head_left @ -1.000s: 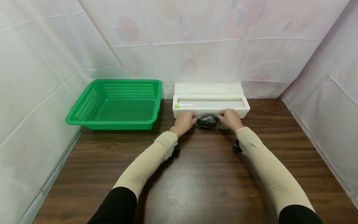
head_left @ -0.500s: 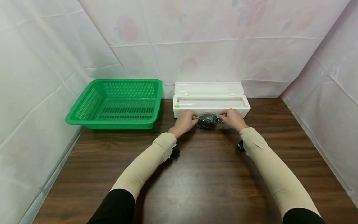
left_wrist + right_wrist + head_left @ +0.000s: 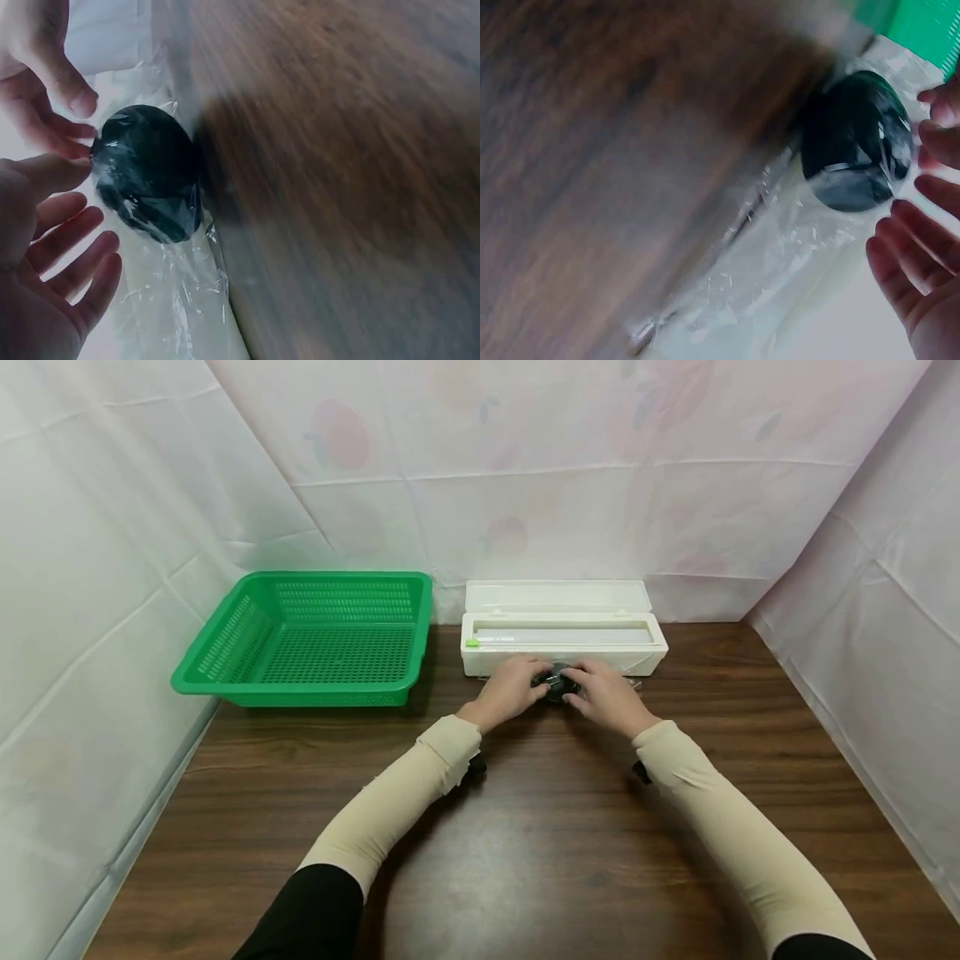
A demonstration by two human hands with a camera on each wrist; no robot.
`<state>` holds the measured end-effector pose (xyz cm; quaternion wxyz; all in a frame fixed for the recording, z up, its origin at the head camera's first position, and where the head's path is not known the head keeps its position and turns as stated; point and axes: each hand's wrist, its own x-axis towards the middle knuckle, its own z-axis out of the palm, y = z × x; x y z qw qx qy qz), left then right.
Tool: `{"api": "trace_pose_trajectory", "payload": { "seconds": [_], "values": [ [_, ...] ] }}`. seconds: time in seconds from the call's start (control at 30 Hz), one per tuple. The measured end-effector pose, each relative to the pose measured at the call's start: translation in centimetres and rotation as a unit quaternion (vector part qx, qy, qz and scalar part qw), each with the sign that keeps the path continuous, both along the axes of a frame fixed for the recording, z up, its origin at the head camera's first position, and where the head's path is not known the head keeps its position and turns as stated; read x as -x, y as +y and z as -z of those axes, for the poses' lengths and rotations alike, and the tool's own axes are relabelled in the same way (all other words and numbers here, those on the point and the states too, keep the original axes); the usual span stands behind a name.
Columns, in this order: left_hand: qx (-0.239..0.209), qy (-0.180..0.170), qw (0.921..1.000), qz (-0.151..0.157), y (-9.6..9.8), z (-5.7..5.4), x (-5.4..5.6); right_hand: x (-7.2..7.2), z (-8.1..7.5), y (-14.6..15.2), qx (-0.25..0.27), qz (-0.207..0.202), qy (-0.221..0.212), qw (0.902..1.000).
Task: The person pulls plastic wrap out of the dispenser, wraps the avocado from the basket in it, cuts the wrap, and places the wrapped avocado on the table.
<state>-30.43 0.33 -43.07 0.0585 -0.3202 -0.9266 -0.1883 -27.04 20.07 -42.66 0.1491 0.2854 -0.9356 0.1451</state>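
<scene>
A dark, egg-shaped thing [image 3: 557, 683], close to an avocado in form, lies on the table before a white cling film dispenser [image 3: 562, 662]. Clear cling film [image 3: 176, 300] covers it and trails off beside it in both wrist views. My left hand [image 3: 510, 691] is at its left side, thumb and forefinger right at its surface, the other fingers spread loosely. From the other side my right hand [image 3: 609, 699] reaches in, fingers apart and only lightly bent, tips at the wrapped thing. In the head view the fingers partly hide it.
A green slotted basket [image 3: 300, 700] stands at the back left. Behind the dispenser its lid [image 3: 558, 597] is up, and a small green slider [image 3: 472, 643] sits on its rail. Fabric walls [image 3: 562, 527] close off the back and both sides of the brown table [image 3: 525, 860].
Both hands were pinching the film's ends on either side of the dark thing. Now they have come inward and their fingers are around it, the pinched ends let go.
</scene>
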Motion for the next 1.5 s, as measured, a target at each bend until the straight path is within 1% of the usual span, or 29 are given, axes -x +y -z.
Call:
{"api": "trace_pose_trajectory", "payload": {
  "seconds": [0.07, 0.17, 0.33, 0.43, 0.53, 0.7, 0.77, 0.83, 0.93, 1.0, 1.07, 1.17, 1.33, 1.5],
  "values": [
    [0.015, 0.005, 0.9999, 0.006, 0.3, 0.2, 0.1, 0.1, 0.4, -0.3, -0.011, 0.005, 0.001, 0.9999],
    [0.023, 0.004, 0.9997, 0.008, 0.6, 0.5, 0.3, 0.5, 1.0, -0.5, -0.011, 0.017, -0.008, 0.9998],
    [0.015, -0.003, 0.9999, 0.0, 0.7, 0.8, 0.6, 1.1, 1.3, -0.7, 0.01, 0.025, -0.047, 0.9985],
    [0.007, -0.003, 1.0, -0.001, 0.7, 0.9, 0.8, 1.4, 1.4, -0.7, 0.018, 0.03, -0.06, 0.9976],
    [-0.001, -0.009, 0.9999, -0.009, 0.8, 1.0, 1.0, 1.6, 1.5, -0.7, 0.02, 0.031, -0.057, 0.9977],
    [-0.019, -0.02, 0.9993, -0.024, 0.8, 1.0, 0.8, 1.8, 1.8, -0.6, 0.008, 0.038, -0.023, 0.999],
    [-0.017, -0.011, 0.9995, -0.025, 0.8, 1.0, 0.7, 1.7, 1.8, -0.5, -0.005, 0.041, -0.01, 0.9991],
    [-0.012, 0.006, 0.9996, -0.024, 0.8, 1.1, 0.6, 1.7, 1.7, -0.5, -0.014, 0.041, -0.005, 0.999],
    [-0.007, 0.033, 0.9991, -0.025, 0.7, 1.3, 0.6, 1.8, 1.5, -0.5, -0.021, 0.034, -0.007, 0.9992],
    [-0.01, 0.039, 0.9988, -0.028, 0.7, 1.4, 0.6, 2.0, 1.4, -0.4, -0.023, 0.029, -0.012, 0.9992],
    [-0.016, 0.034, 0.9988, -0.032, 0.6, 1.5, 0.6, 2.0, 1.2, -0.4, -0.026, 0.026, -0.02, 0.9991],
    [-0.03, 0.014, 0.9986, -0.042, 0.5, 1.5, 0.6, 2.1, 1.0, -0.4, -0.027, 0.026, -0.036, 0.9987],
    [-0.054, -0.008, 0.9974, -0.047, 0.4, 1.5, 0.5, 2.0, 1.0, -0.3, -0.009, 0.036, -0.055, 0.9978],
    [-0.069, -0.012, 0.9967, -0.042, 0.3, 1.5, 0.3, 1.9, 1.3, -0.2, 0.021, 0.04, -0.047, 0.9979]
  ]
}}
